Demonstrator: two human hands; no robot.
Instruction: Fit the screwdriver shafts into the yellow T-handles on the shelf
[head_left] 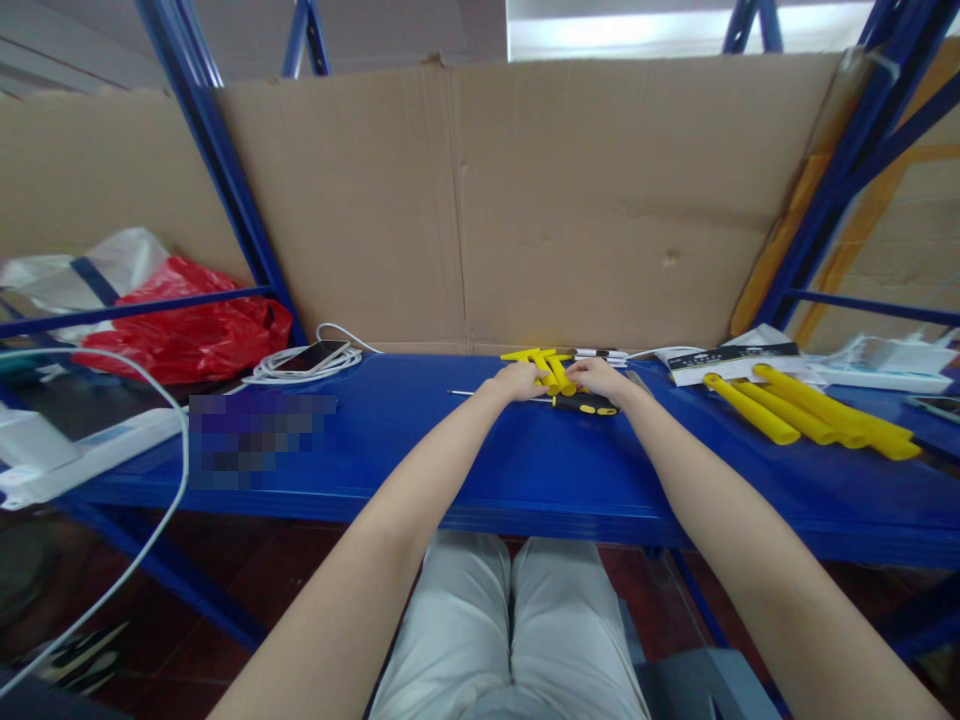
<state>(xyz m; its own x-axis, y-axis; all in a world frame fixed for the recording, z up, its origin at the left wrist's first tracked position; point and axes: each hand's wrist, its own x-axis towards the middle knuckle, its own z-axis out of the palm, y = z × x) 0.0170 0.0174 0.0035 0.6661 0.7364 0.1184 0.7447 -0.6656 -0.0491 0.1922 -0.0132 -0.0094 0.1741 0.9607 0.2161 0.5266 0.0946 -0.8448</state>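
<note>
At the back of the blue table, both my hands are at a small group of yellow T-shaped plastic pieces (553, 372). My left hand (517, 381) is closed at the left side of the pieces, its fingertips on one of them. From the right, my right hand (598, 378) reaches in with bent fingers pinched at the same pieces. The exact grip is small and partly hidden. Just below the hands lies a screwdriver with a black and yellow handle (589, 404), its thin shaft pointing left.
Several yellow tubes (795, 410) lie at the right by a black-and-white package (735, 362) and a white power strip (885, 375). A coiled white cable (304, 368) and red plastic bag (199, 320) are at the left. Cardboard (525, 200) stands behind the table (390, 450).
</note>
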